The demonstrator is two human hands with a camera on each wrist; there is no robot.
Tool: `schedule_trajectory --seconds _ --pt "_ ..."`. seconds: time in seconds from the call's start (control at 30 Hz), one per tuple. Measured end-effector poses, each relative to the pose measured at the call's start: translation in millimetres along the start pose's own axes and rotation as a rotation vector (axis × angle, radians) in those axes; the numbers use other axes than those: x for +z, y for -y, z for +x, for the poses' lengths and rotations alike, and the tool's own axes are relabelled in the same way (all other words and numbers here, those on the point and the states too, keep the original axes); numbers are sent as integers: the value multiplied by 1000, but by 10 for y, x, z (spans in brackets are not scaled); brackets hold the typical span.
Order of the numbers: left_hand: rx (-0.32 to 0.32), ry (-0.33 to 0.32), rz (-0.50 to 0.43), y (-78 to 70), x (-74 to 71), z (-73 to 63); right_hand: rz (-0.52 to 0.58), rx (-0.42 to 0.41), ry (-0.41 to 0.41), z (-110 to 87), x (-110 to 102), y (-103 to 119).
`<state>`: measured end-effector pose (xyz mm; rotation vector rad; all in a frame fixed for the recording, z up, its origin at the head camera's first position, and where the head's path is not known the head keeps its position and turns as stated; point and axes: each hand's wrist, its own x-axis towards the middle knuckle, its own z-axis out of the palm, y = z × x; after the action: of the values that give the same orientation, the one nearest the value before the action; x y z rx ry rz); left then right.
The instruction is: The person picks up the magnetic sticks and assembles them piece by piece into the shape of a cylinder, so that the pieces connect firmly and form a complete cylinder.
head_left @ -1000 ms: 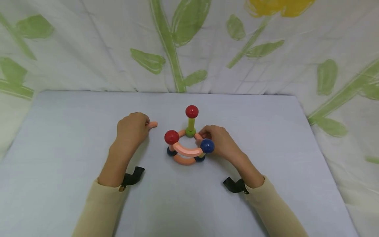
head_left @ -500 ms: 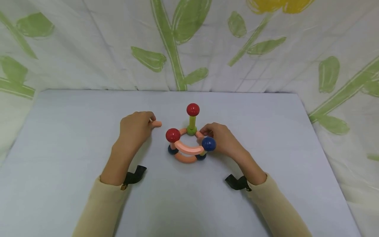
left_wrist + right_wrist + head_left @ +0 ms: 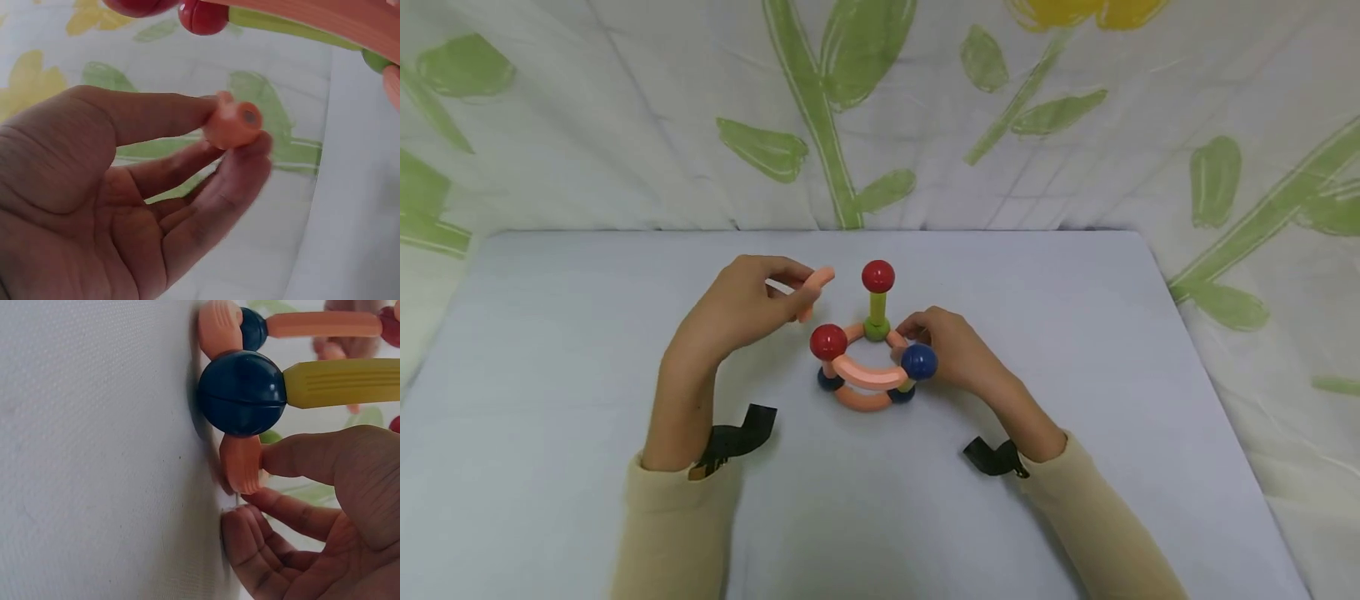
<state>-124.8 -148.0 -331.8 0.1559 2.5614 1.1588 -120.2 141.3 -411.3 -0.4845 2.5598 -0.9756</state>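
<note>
My left hand [image 3: 741, 304] pinches a loose orange curved magnetic stick [image 3: 822, 277] between thumb and fingers, raised above the table. In the left wrist view, a grey dot marks the end of that curved stick [image 3: 232, 125]. To its right stands a ball-and-stick structure with a red ball [image 3: 878, 276] on an upright yellow-green stick [image 3: 877, 307] at the back. A second red ball [image 3: 828, 342] and a blue ball [image 3: 919, 362] are joined by an upper curved stick [image 3: 871, 377]. My right hand [image 3: 953, 354] pinches a curved stick [image 3: 242, 464] in the structure's base ring, beside a dark blue ball [image 3: 242, 392].
The structure rests on a white table [image 3: 850, 517]. Behind the table hangs a white cloth [image 3: 662, 167] printed with green leaves and a yellow flower. A black wrist camera mount [image 3: 741, 433] sits on the left wrist, another mount [image 3: 992, 457] on the right.
My left hand has lifted the loose curved stick off the table, turned it and brought it rightward, closer to the structure. The right hand keeps its hold on the base.
</note>
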Motion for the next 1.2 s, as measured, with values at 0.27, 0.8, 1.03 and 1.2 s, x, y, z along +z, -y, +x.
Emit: schedule_trajectory --seconds 0.27,0.8,1.03,1.2 --pt "-9 40 -243 -8 -38 -56 0 9 7 -14 12 24" --pt "45 87 -380 -8 -85 -344 -17 -78 78 41 32 157" --pt "62 122 -411 -6 -98 -340 -7 -64 80 39 19 187" --pt "49 125 -417 -15 -66 -338 -18 -58 82 8 20 161"
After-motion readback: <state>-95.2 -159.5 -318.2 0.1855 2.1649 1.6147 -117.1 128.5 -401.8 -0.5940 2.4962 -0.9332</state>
